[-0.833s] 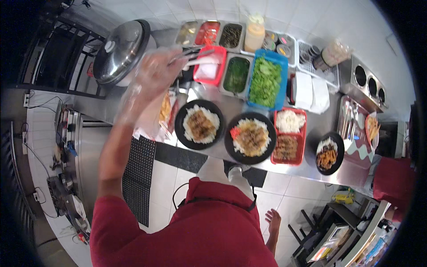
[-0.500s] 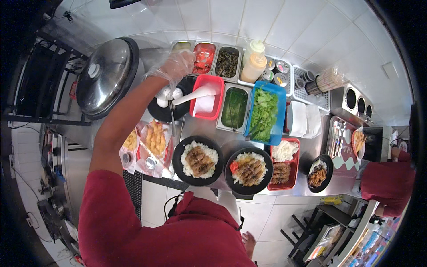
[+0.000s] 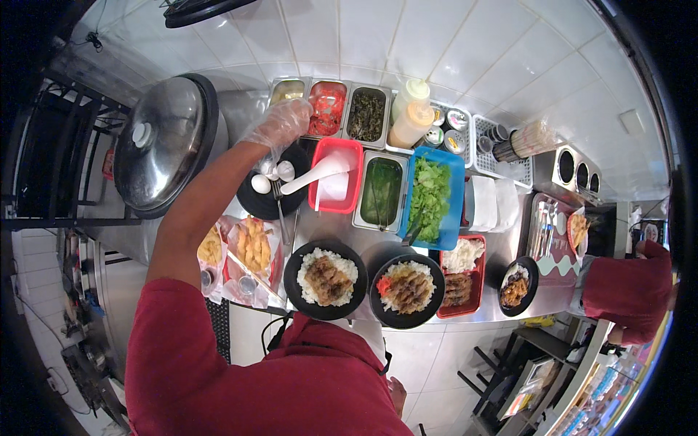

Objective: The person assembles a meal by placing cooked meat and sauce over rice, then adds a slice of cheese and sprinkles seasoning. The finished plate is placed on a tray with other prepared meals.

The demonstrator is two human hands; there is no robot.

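Observation:
My left hand (image 3: 282, 123), in a clear plastic glove, reaches to the left edge of a metal pan of red pickled ginger (image 3: 328, 102). Its fingers are drawn together with the tips at the ginger; whatever is in them is hidden. Low beside my body hangs my right hand (image 3: 397, 396), partly hidden by my shirt, fingers loose. On the counter's near edge stand two black bowls of rice topped with meat: the left one (image 3: 289, 291) has no red topping, while the right one (image 3: 376, 294) carries a little red ginger.
Around the pans are a black dish of eggs (image 3: 262, 184), a pink tub (image 3: 339, 149) with a white ladle (image 3: 313, 174), blue-tub lettuce (image 3: 430, 192), and squeeze bottles (image 3: 414, 120). A large lidded cooker (image 3: 163, 138) stands left. Another person (image 3: 629, 294) is at right.
The view has tilted, so the counter sits slightly lower in the picture. My left hand stays by the ginger pan, its fingertips at the pan's edge. The bowls stay put.

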